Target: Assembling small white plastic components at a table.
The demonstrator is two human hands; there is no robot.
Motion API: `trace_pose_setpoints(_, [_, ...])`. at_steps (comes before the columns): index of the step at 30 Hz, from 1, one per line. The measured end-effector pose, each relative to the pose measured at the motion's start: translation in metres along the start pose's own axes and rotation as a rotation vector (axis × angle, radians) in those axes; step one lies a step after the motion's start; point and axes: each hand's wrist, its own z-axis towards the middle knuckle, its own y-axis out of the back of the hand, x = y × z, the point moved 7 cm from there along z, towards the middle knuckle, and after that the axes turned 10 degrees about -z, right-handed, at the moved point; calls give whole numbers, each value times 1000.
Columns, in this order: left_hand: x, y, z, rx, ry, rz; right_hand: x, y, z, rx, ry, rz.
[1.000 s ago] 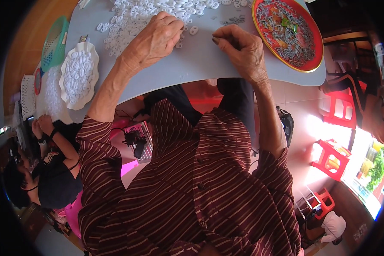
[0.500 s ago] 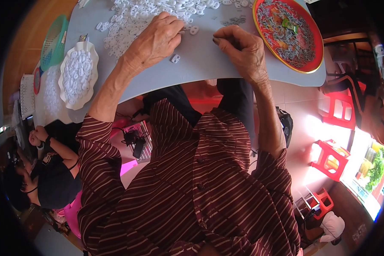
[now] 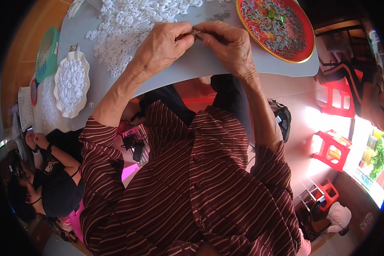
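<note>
My left hand (image 3: 168, 46) and my right hand (image 3: 229, 46) meet over the front part of the grey table (image 3: 179, 72). Thumb and forefinger are pinched together on each, fingertips touching or nearly so. Whatever sits between them is too small and covered to make out. Beyond my left hand spreads a heap of small white plastic pieces with holes (image 3: 119, 36). To the right of my right hand, a round red tray with a yellow rim (image 3: 308, 52) holds many small grey metal pins (image 3: 292, 42) and a green object (image 3: 277, 16).
A scalloped white dish (image 3: 85, 91) full of white pieces stands at the table's left edge, one loose white piece (image 3: 91, 104) beside it. Further left are a green perforated basket (image 3: 47, 55) and another person (image 3: 59, 187). Red stools (image 3: 333, 149) stand on the floor at right.
My hands have come together from apart, the right moving left. The loose white piece near my left hand no longer shows there; one now shows beside the dish. The view has shifted slightly.
</note>
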Motion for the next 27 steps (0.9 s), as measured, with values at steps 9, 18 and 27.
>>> trace_pose_setpoints(9, [-1, -3, -4, -156, -51, -402, -14, 6, -3, 49, -127, 130])
trace_pose_setpoints(18, [7, -15, -7, -179, -1, -483, -17, 7, 0, -26, -129, 327])
trace_pose_setpoints(27, [3, -19, -5, -242, -17, -497, -17, 9, -1, -40, -145, 332])
